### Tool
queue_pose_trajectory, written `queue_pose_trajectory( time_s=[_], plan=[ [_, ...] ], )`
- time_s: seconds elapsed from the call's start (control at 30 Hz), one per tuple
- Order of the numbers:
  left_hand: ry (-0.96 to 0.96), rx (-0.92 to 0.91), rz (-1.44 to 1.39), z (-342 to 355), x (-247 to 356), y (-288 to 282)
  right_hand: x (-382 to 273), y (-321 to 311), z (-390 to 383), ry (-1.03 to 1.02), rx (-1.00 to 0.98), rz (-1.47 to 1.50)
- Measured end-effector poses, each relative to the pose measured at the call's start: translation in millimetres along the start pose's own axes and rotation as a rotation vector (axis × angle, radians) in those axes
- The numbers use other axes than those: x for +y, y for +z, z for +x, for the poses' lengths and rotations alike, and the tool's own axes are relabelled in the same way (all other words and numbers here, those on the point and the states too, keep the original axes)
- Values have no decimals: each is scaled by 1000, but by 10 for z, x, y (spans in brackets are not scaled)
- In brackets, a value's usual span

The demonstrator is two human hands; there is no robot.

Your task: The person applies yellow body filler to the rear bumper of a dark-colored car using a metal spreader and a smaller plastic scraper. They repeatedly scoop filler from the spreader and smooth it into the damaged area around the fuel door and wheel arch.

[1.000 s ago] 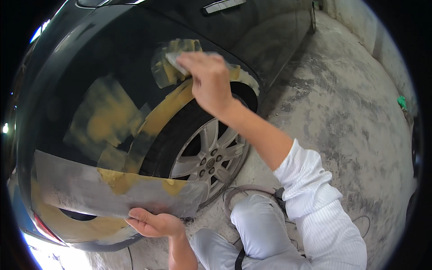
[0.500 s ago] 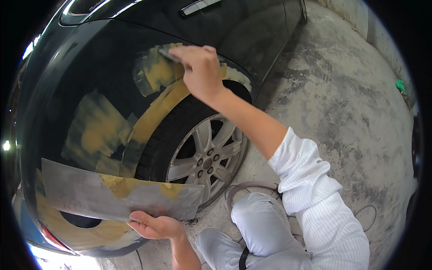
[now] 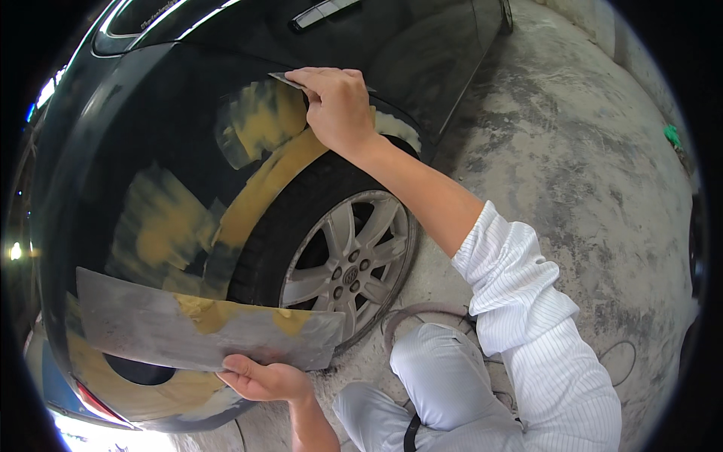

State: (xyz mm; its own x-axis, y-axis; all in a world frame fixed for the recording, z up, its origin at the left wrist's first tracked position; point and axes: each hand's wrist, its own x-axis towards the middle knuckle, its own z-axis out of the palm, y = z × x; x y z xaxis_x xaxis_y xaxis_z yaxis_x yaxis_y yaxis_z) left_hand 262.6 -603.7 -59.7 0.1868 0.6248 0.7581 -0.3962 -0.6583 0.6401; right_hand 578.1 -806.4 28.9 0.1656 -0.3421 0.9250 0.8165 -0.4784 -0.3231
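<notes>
Right hand | spreader moved up panel | left hand unchanged

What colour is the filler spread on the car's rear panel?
Mustard yellow filler on the black car panel, clearest in the head view.

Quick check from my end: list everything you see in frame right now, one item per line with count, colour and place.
car body: 1, black, left and top
filler patches: several, yellow, around the wheel arch
wheel: 1, silver rim with black tyre, centre
mixing board: 1, grey with yellow dabs, lower left
spreader: 1, grey, on the panel, top centre
floor: grey concrete, right
cable: 1, dark, by the knee
left hand: grips the mixing board
right hand: presses the spreader
</notes>
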Motion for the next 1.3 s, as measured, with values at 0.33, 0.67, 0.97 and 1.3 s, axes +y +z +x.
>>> queue_pose_trajectory(
  time_s=[0.33,0.67,0.97,1.3],
  plan=[
    [-7,-10,10,-59,10,253,-447,-454,-792,-34,-158,160],
    [127,-58,26,-216,61,719,-1062,-1713,-1164,57,-397,355],
    [258,-48,93,-472,-24,1205,-812,-1737,-1705,110,-426,281],
    [139,-163,81,-1066,-418,1174,1080,-793,-1476,398,147,141]
  ],
)
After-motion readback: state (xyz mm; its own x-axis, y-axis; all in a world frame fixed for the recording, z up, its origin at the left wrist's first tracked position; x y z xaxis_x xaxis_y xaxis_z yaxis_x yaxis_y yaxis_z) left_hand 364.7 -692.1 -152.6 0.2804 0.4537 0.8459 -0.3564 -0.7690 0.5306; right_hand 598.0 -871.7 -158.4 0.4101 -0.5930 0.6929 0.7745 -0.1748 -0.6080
